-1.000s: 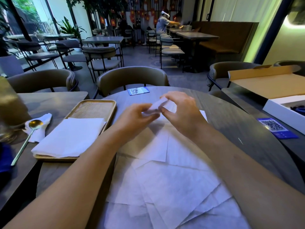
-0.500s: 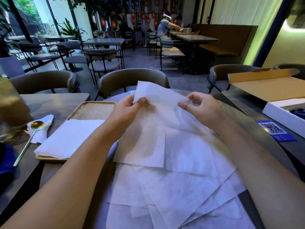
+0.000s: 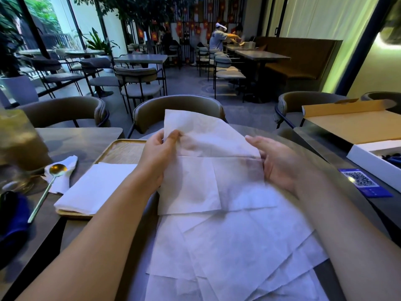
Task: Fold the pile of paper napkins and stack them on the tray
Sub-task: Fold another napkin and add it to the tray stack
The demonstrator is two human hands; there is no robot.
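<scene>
Our left hand [image 3: 156,157] pinching the top edge of an unfolded napkin [image 3: 204,170], our right hand [image 3: 280,164] gripping its right edge, we hold it above the loose pile [image 3: 234,253] on the table [image 3: 308,161], folded napkins [image 3: 95,187] on the tray [image 3: 121,148] at left

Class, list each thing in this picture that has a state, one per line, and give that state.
Held napkin: lifted, opened out, creased.
Left hand: pinches the napkin's top edge.
Right hand: holds its right edge.
Napkin pile: unfolded, on table.
Folded napkins: stacked on tray.
Cardboard box: lid open.
</scene>
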